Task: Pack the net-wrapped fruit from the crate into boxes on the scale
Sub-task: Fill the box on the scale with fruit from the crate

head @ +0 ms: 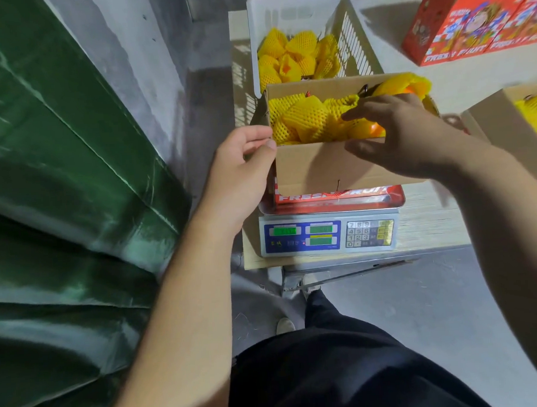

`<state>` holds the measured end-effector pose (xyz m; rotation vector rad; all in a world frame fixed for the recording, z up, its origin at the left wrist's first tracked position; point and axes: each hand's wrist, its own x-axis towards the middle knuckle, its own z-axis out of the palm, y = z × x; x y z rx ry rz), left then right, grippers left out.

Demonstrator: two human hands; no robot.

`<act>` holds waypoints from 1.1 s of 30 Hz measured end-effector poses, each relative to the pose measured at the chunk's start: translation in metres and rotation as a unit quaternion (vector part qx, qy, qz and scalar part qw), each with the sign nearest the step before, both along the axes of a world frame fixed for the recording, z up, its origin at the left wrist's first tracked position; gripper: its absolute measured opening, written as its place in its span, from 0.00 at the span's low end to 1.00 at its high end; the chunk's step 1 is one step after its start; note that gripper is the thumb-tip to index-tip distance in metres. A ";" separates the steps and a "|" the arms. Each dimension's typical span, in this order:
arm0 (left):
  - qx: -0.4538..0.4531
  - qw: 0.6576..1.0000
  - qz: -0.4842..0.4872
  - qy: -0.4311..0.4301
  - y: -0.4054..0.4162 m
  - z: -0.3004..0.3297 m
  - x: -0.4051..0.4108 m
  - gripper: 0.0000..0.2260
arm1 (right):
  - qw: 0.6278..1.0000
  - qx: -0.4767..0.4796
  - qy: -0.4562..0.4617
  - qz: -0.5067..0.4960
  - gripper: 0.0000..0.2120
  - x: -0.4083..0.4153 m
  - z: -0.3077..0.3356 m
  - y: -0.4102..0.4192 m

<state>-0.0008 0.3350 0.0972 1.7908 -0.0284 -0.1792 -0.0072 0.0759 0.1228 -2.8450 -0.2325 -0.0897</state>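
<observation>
An open cardboard box (pixel 321 167) stands on the scale (pixel 328 236), filled with several fruits in yellow foam nets (pixel 306 117). My left hand (pixel 244 170) grips the box's left front corner, thumb on the rim. My right hand (pixel 402 129) hovers over the box's right side with fingers spread, touching the nets; whether it holds one I cannot tell. A netted fruit (pixel 406 85) sits high at the box's back right corner. Behind the box, the white plastic crate (pixel 301 8) holds more net-wrapped fruit (pixel 297 56).
A second cardboard box (pixel 503 122) with yellow nets stands at the right. Red printed fruit cartons (pixel 474 19) are at the back right. A green tarp (pixel 60 181) fills the left. The scale sits at the table's front edge; concrete floor lies below.
</observation>
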 end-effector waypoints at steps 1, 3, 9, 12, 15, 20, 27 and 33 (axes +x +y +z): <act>0.001 1.000 -0.001 0.000 0.000 0.000 0.000 0.10 | 1.000 -0.001 -0.002 0.005 0.23 0.000 0.000 -0.001; 0.004 1.000 -0.004 0.001 -0.001 0.000 0.001 0.10 | 1.000 -0.002 -0.002 0.011 0.23 0.002 -0.001 -0.002; 0.010 1.000 -0.009 0.003 -0.002 -0.001 0.003 0.10 | 0.999 0.029 0.001 -0.020 0.23 -0.001 -0.003 -0.005; 0.008 1.000 -0.007 0.003 -0.003 -0.001 0.006 0.09 | 0.999 0.039 -0.009 -0.028 0.21 0.002 -0.001 -0.009; 0.003 1.000 -0.004 -0.002 -0.004 -0.002 0.010 0.09 | 0.996 0.058 -0.046 -0.053 0.19 0.008 0.002 -0.016; -0.011 1.000 -0.002 -0.004 -0.006 -0.007 0.017 0.09 | 0.976 0.086 -0.099 -0.172 0.27 0.021 -0.002 -0.038; -0.020 0.996 0.053 0.064 -0.028 -0.027 0.035 0.25 | 0.969 0.017 0.044 -0.243 0.29 0.039 -0.028 -0.060; 0.010 0.993 0.040 0.110 -0.051 -0.037 0.037 0.22 | 0.965 -0.055 0.110 -0.232 0.29 0.046 -0.042 -0.080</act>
